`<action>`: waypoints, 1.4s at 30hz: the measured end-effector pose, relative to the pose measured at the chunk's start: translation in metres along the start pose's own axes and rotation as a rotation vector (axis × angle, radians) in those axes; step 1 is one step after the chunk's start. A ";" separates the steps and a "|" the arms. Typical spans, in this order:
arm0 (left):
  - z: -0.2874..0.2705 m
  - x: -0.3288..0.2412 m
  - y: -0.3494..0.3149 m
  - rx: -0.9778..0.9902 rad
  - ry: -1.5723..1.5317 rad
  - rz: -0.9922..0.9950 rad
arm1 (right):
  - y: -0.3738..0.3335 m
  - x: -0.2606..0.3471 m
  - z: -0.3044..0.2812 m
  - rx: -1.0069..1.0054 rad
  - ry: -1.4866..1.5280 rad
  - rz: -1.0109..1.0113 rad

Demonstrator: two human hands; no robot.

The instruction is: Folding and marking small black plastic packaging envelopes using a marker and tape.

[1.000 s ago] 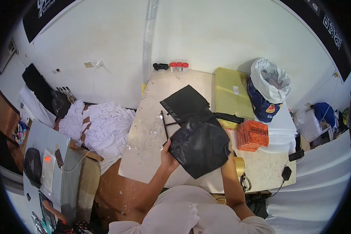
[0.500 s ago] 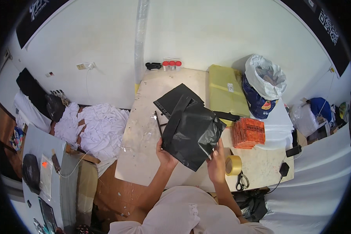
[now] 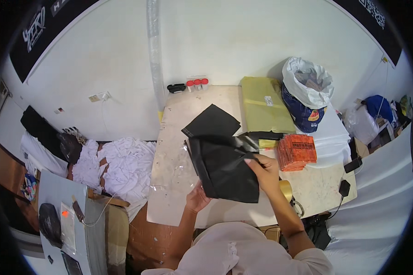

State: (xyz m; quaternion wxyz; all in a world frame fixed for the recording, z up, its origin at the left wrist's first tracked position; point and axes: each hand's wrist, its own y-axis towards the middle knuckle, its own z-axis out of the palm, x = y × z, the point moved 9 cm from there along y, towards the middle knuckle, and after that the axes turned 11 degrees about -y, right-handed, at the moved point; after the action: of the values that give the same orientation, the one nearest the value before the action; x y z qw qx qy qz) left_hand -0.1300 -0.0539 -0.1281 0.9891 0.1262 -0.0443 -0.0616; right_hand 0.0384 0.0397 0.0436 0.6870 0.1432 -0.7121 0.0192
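Observation:
A black plastic mailing bag [image 3: 227, 172] is held up over the near middle of the table. My right hand [image 3: 265, 173] pinches its right side, thumb on top. At the lower left edge, my left hand [image 3: 198, 198] grips the bag, its fingers partly hidden under the plastic. Behind it, a second flat black bag [image 3: 211, 120] lies on the table. Close to my right forearm are a roll of yellowish tape [image 3: 286, 189] and the scissors [image 3: 298, 208], both partly covered by the arm.
Right of my hands stands a stack of orange packets [image 3: 297, 152]. Behind it are a yellow wrapped parcel [image 3: 267, 103] and a blue sack with a white liner [image 3: 304, 114]. Small red-capped containers [image 3: 197, 85] stand at the back edge. White cloth [image 3: 128, 160] is heaped left of the table [image 3: 170, 213].
My right hand has moved up from the bag's lower right to grip its right side. The bag has turned and folded there. The view has shifted slightly.

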 end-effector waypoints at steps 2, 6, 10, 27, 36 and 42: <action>-0.034 0.001 -0.009 -0.303 0.486 -0.150 | 0.000 0.021 0.010 0.120 -0.200 -0.118; -0.019 0.035 0.022 -0.285 0.530 -0.290 | 0.005 0.029 0.008 0.196 -0.395 -0.105; -0.014 0.049 0.037 -0.374 0.368 -0.171 | -0.001 0.053 -0.008 0.123 -0.428 -0.121; -0.006 0.052 0.018 -0.464 0.388 0.015 | -0.056 -0.149 -0.034 -0.080 0.730 0.296; 0.013 -0.016 -0.010 -0.471 0.296 -0.228 | -0.070 -0.197 0.006 0.134 0.716 0.774; -0.012 -0.023 -0.016 -0.877 0.764 -0.565 | -0.089 -0.244 0.020 0.180 0.680 0.834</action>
State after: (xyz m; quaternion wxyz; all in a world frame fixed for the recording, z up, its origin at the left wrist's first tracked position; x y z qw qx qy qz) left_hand -0.1537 -0.0637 -0.1456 0.8405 -0.2699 0.3751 -0.2829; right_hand 0.0430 -0.0063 -0.2128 0.7978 -0.1073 -0.4419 0.3960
